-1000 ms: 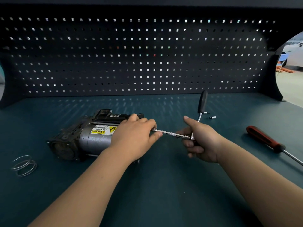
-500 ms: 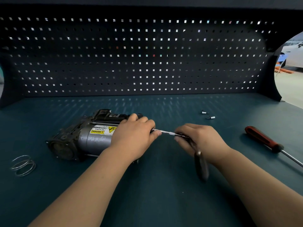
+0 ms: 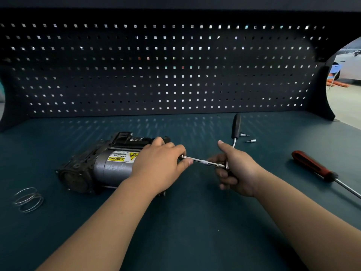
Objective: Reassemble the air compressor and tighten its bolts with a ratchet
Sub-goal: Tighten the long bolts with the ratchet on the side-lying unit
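While the air compressor point(image 3: 109, 167), its yellow label point(image 3: 116, 158) reading "WARNING" and "Hot surface", lies on the surface point(image 3: 185, 222) left of middle, the left hand point(image 3: 158, 165) curls over its end; the right hand point(image 3: 239, 171) grips the ratchet point(image 3: 236, 126).

Bare left grip point(image 3: 158, 163) and right grip point(image 3: 239, 171) on bare forearms point(image 3: 109, 222).

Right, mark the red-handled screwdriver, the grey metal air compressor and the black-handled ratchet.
Red-handled screwdriver point(image 3: 312, 165): head view, middle of handle.
Grey metal air compressor point(image 3: 111, 169): head view, cylinder side.
Black-handled ratchet point(image 3: 236, 125): head view, black handle.
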The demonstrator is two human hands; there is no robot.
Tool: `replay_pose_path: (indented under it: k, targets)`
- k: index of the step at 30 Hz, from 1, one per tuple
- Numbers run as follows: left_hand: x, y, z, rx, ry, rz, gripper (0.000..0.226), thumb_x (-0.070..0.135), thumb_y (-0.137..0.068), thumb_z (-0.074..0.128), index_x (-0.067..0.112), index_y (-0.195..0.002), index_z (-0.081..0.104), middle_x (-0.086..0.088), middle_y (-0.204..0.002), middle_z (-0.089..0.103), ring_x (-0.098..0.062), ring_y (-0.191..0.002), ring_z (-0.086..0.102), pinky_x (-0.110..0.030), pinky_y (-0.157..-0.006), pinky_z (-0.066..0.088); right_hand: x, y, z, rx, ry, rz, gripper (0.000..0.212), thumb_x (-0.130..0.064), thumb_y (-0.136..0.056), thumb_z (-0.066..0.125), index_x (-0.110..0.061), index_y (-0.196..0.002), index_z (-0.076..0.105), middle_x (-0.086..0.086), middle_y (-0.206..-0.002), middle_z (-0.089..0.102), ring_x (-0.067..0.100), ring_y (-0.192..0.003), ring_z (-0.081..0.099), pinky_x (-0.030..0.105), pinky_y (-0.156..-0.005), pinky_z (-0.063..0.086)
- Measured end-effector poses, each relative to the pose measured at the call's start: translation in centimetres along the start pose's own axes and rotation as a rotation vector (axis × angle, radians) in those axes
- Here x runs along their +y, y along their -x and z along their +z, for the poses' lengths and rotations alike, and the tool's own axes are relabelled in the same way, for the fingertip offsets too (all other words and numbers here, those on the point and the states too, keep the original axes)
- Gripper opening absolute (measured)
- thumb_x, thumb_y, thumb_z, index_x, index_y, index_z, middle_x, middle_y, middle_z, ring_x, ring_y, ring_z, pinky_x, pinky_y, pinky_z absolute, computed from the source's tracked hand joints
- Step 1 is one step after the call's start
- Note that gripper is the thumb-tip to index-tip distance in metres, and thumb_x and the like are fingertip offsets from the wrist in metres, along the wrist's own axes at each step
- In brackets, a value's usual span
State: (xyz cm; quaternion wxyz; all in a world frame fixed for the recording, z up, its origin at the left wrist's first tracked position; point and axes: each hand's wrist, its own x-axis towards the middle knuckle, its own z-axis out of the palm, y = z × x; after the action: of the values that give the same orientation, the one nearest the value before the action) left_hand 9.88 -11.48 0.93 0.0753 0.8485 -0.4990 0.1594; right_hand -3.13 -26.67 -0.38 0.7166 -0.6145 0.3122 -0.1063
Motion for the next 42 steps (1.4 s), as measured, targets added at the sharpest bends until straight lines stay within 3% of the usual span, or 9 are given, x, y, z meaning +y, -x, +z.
replay_pose_path:
  k: [4, 9, 11, 13, 20, 24, 33, 37, 42]
  targets:
    - [0.1, -0.2, 0.1, 0.008, -0.019, -0.001, 0.040, 0.063, -0.092, 0.030, 0.034, -0.104, 0.054, 0.013, -0.101, 0.060, -0.015, -0.103, 0.041, -0.030, -0.072, 0.026, 0.6, -0.2, 0.0, 0.106, 0.194, -0.221, 0.051, -0.054, -0.095, 0.041, -0.015, -0.076, 0.069, 0.004, -0.046, 0.048, 0.018, -0.035, 0.038, 0.028, -0.046, 0.043]
    - [0.1, -0.2, 0.2, 0.016, -0.022, -0.004, 0.039, 0.063, -0.092, 0.029, 0.034, -0.103, 0.052, 0.014, -0.103, 0.060, -0.015, -0.103, 0.041, -0.030, -0.073, 0.026, 1.9, 0.0, -1.6, 0.317, 1.036, -1.037, 0.019, -0.035, -0.090, 0.055, -0.023, -0.082, 0.067, -0.011, -0.069, 0.060, 0.014, -0.061, 0.056, 0.028, -0.057, 0.045]
    - [0.1, -0.1, 0.3, 0.020, -0.028, -0.008, 0.039, 0.064, -0.092, 0.029, 0.034, -0.104, 0.052, 0.014, -0.104, 0.060, -0.015, -0.105, 0.041, -0.030, -0.074, 0.026, 2.0, 0.1, -2.0, 0.298, 1.152, -1.139, 0.011, -0.026, -0.087, 0.061, -0.019, -0.086, 0.069, -0.012, -0.073, 0.058, 0.014, -0.063, 0.057, 0.028, -0.056, 0.046]
    - [0.2, -0.1, 0.3, 0.018, -0.025, -0.017, 0.040, 0.064, -0.093, 0.029, 0.034, -0.105, 0.053, 0.014, -0.105, 0.060, -0.015, -0.106, 0.041, -0.029, -0.074, 0.026, 1.9, 0.1, -1.5, 0.246, 1.003, -0.978, 0.013, -0.027, -0.091, 0.060, -0.020, -0.083, 0.068, -0.013, -0.069, 0.057, 0.009, -0.062, 0.055, 0.030, -0.059, 0.046]
    - [0.1, 0.0, 0.2, 0.025, 0.003, -0.023, 0.036, 0.059, -0.094, 0.029, 0.037, -0.114, 0.050, 0.015, -0.107, 0.061, -0.014, -0.105, 0.040, -0.029, -0.072, 0.026, -0.5, -0.2, 0.0, -0.026, -0.122, 0.089, 0.041, -0.051, -0.093, 0.049, -0.016, -0.078, 0.064, -0.002, -0.045, 0.035, 0.011, -0.031, 0.021, 0.020, -0.041, 0.040]
    - [0.1, -0.2, 0.2, 0.013, 0.015, -0.023, 0.033, 0.057, -0.096, 0.029, 0.036, -0.107, 0.052, 0.015, -0.105, 0.061, -0.013, -0.102, 0.039, -0.029, -0.073, 0.025, 0.5, -1.0, 0.3, 0.039, -0.048, -0.057, 0.038, -0.046, -0.095, 0.050, -0.012, -0.083, 0.063, 0.003, -0.042, 0.036, 0.015, -0.031, 0.026, 0.025, -0.043, 0.041]
    - [-0.1, -0.4, 0.2, -0.015, 0.004, -0.003, 0.032, 0.057, -0.096, 0.028, 0.035, -0.103, 0.051, 0.013, -0.102, 0.061, -0.014, -0.099, 0.039, -0.031, -0.076, 0.027, 2.3, -1.3, -1.9, 0.250, 0.865, -0.998, 0.014, -0.038, -0.086, 0.057, -0.029, -0.080, 0.067, -0.013, -0.072, 0.063, 0.006, -0.069, 0.059, 0.020, -0.063, 0.045]
    - [0.1, -0.2, -0.1, -0.016, 0.006, -0.017, 0.032, 0.058, -0.096, 0.028, 0.036, -0.105, 0.051, 0.014, -0.104, 0.061, -0.013, -0.101, 0.039, -0.030, -0.076, 0.028, 2.4, -0.9, -1.3, 0.213, 0.740, -0.802, 0.028, -0.029, -0.092, 0.061, -0.035, -0.065, 0.062, -0.013, -0.061, 0.058, 0.004, -0.059, 0.054, 0.020, -0.058, 0.042]
    - [0.0, -0.2, -0.1, -0.007, 0.016, -0.006, 0.037, 0.060, -0.094, 0.030, 0.038, -0.117, 0.048, 0.016, -0.112, 0.057, -0.013, -0.108, 0.039, -0.030, -0.080, 0.029, -0.1, -0.4, 0.2, 0.021, -0.195, 0.027, 0.048, -0.052, -0.092, 0.050, -0.016, -0.068, 0.069, -0.001, -0.042, 0.032, 0.013, -0.029, 0.023, 0.025, -0.042, 0.042]
